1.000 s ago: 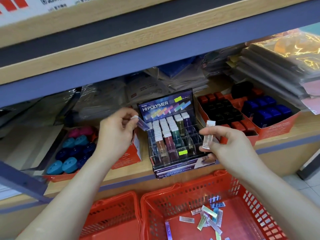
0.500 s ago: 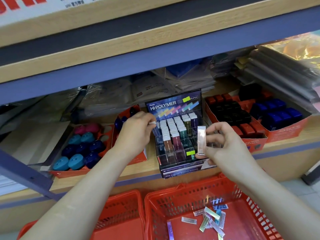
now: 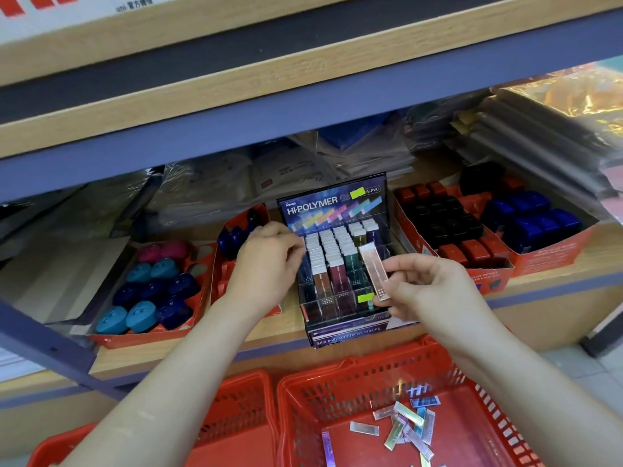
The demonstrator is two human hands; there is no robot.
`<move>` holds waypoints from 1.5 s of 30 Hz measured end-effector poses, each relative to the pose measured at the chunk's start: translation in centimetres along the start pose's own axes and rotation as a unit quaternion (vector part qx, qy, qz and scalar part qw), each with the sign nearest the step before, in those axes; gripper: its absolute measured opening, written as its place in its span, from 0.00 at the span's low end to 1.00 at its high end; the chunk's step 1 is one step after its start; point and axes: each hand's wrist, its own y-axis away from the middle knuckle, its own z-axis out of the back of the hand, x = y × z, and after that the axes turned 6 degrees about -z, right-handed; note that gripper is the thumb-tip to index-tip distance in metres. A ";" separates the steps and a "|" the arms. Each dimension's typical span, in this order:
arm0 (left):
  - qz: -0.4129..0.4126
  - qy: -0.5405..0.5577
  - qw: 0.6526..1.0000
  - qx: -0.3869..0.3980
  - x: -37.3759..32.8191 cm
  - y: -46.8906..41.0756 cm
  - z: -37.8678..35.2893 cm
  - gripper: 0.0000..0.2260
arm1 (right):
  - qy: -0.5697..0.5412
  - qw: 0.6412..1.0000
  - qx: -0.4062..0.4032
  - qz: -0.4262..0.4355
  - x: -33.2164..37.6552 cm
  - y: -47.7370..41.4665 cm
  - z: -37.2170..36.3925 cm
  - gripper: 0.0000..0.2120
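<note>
Eraser display box (image 3: 337, 210) on shelf (image 3: 276, 335), baskets (image 3: 371, 379) below.

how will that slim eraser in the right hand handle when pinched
Probably light: the right hand holds the slim eraser by fingertips alone. Its glossy wrapper looks slippery. Long and thin, it would likely tip if stood on end.

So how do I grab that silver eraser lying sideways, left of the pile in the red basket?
Come straight down from above. The silver eraser lies flat on the red basket floor, apart from the pile, so pinch its two long edges near the middle.
</note>
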 end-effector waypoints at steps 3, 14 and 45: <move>0.051 0.076 0.996 -0.009 -1.7 0.5 1.8 0.07 | -0.009 1.000 0.001 0.003 0.0 -0.1 -0.1 0.08; 0.194 0.410 0.891 -0.005 -6.2 3.0 4.8 0.03 | 0.092 0.990 0.035 0.102 0.1 1.0 -1.5 0.08; -0.056 0.017 0.997 0.046 -3.9 2.5 1.6 0.07 | 0.434 0.881 -0.015 0.189 -0.6 0.8 1.3 0.18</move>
